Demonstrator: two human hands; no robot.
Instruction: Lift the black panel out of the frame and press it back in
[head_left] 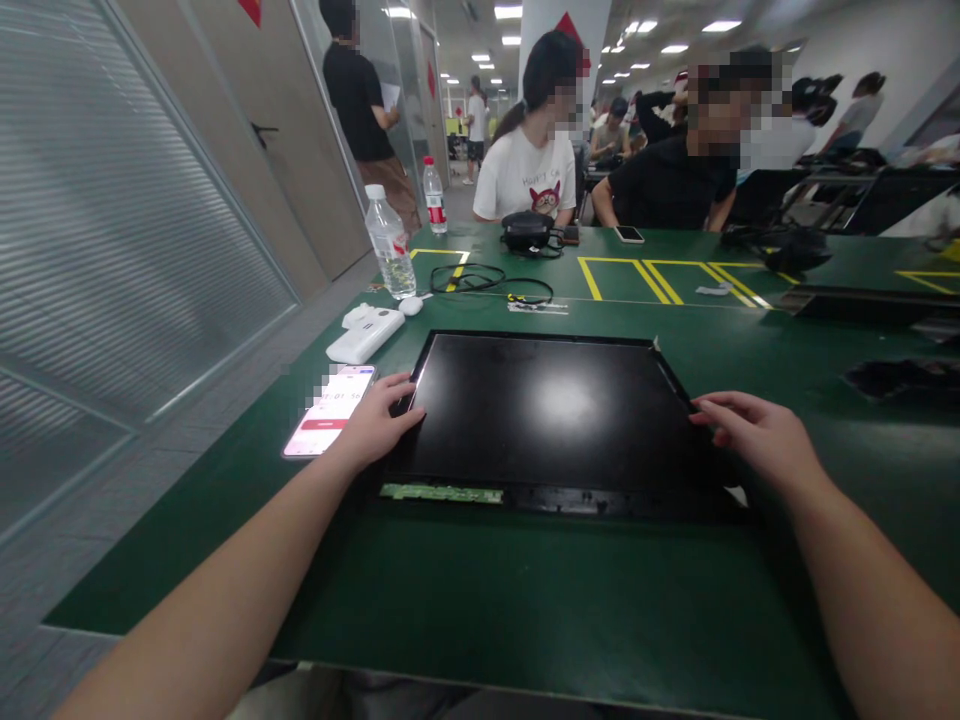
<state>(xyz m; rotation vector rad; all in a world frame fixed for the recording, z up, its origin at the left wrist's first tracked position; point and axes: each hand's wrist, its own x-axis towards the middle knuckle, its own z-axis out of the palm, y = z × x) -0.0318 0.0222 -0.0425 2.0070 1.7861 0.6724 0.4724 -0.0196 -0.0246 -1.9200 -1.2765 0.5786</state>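
A black LCD screen panel (555, 410) lies face up on the green table (525, 600) in front of me. A green circuit board strip (441, 494) runs along the left part of its near edge. My left hand (381, 420) holds the panel's left edge, its thumb at the border and its fingers farther up the side. On the opposite side, my right hand (761, 435) pinches the right edge between thumb and fingers. Some fingertips of both hands are hidden by the frame.
Beside my left forearm lies a lit phone (330, 410). Behind it are a white device (366, 334) and a water bottle (390, 245). A black cable (487, 280) and a black headset-like device (528, 232) sit farther back. Two people sit across the table.
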